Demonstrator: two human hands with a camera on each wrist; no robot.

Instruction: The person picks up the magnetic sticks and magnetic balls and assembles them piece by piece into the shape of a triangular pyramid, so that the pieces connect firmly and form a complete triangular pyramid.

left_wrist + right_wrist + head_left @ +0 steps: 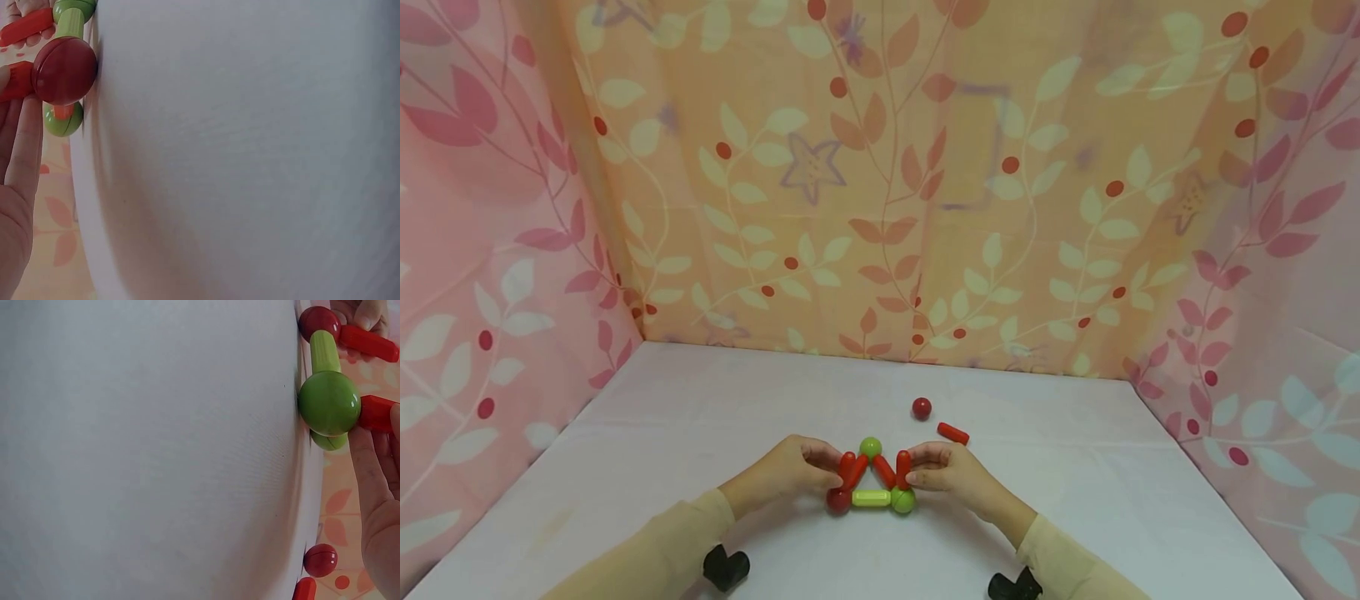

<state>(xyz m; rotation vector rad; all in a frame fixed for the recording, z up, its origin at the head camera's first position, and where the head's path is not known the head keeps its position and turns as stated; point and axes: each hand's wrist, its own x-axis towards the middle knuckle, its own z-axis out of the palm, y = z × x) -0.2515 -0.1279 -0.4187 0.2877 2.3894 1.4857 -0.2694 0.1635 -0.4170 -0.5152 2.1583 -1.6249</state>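
Observation:
On the table lies a triangle of toy balls and rods: a dark red ball (838, 500), two green balls (903, 500), a light green rod (871, 498) along the near side and two red rods (884, 471) on the slanted sides. My left hand (790, 475) pinches another red rod (17, 80) that stands up from the dark red ball. With thumb and fingers, my right hand (958, 477) holds a matching red rod (377, 414) upright on the near right green ball (329, 403). Both rods touch their balls at the lower end.
Beyond the right hand lie a loose red ball (922, 408) and a loose red rod (953, 433). The white-covered table (760, 387) ends at an orange leaf-patterned curtain (880, 208), with pink patterned curtains on both sides. Black wrist mounts (726, 568) hang by the sleeves.

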